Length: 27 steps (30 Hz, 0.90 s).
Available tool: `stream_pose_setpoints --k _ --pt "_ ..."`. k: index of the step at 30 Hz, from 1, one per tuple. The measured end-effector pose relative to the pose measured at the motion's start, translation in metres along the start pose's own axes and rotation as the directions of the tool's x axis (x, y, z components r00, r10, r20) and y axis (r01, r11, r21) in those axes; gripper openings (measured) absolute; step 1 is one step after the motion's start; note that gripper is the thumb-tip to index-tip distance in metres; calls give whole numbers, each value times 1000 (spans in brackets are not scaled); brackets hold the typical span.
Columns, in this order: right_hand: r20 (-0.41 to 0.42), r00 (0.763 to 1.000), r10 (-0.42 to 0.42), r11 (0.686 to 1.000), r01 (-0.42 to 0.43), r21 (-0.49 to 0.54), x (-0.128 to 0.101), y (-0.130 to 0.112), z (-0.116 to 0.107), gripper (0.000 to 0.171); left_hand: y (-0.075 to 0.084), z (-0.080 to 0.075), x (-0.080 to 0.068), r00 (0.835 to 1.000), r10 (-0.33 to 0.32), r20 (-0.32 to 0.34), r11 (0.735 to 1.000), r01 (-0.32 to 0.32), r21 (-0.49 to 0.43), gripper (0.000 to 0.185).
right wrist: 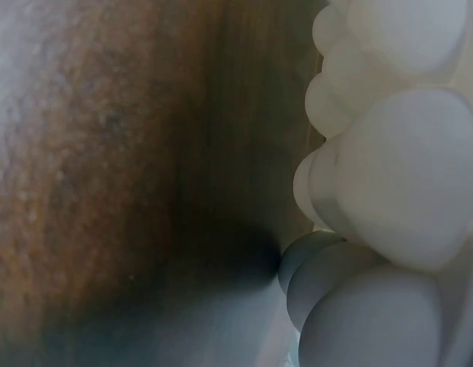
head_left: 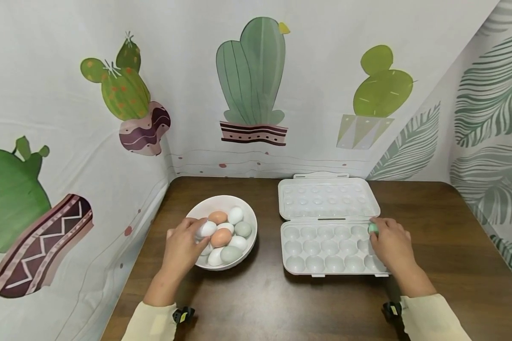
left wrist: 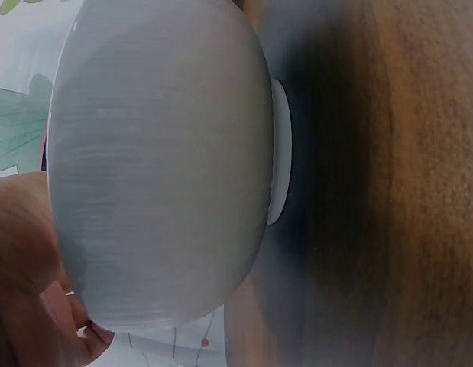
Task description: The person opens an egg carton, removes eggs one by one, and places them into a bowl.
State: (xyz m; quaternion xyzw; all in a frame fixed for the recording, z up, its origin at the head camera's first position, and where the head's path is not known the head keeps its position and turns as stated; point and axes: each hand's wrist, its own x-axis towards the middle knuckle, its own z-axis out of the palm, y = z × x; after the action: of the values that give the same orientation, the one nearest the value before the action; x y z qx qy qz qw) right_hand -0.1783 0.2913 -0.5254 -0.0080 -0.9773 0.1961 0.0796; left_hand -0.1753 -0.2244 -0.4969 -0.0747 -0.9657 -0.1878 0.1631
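Note:
On the left, a white bowl [head_left: 251,246] holds several white, brown and pale green eggs. My left hand [head_left: 182,242] reaches over its near-left rim and pinches a white egg [head_left: 207,229] between thumb and fingers. In the left wrist view the bowl's outer wall [left wrist: 160,168] fills much of the picture, with part of the hand [left wrist: 26,260] at its rim. My right hand [head_left: 393,242] grips a green egg [head_left: 373,228] at the back right corner of the open plastic egg carton [head_left: 320,256]. That hand covers the carton's right end.
The carton's lid [head_left: 324,196] lies folded back behind its tray. Rounded cup undersides [right wrist: 408,176] show in the right wrist view. A brown wooden table [head_left: 256,303] carries everything, and a cactus-print cloth [head_left: 187,71] hangs behind it and along its left side.

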Motion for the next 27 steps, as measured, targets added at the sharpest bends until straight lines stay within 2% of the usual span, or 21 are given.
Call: stream_pose_setpoints --k 11,18,27 --pt "-2 1000 0 1000 0 16 0 2 -1 36 1 -2 4 999 -4 36 1000 4 -1 50" --pt "0 1000 6 999 -6 36 -1 0 -6 36 1 -1 8 999 45 24 999 -44 -28 49" --pt "-17 1000 -3 998 4 70 1 -4 -12 37 2 1 12 995 16 102 998 -10 -68 53"
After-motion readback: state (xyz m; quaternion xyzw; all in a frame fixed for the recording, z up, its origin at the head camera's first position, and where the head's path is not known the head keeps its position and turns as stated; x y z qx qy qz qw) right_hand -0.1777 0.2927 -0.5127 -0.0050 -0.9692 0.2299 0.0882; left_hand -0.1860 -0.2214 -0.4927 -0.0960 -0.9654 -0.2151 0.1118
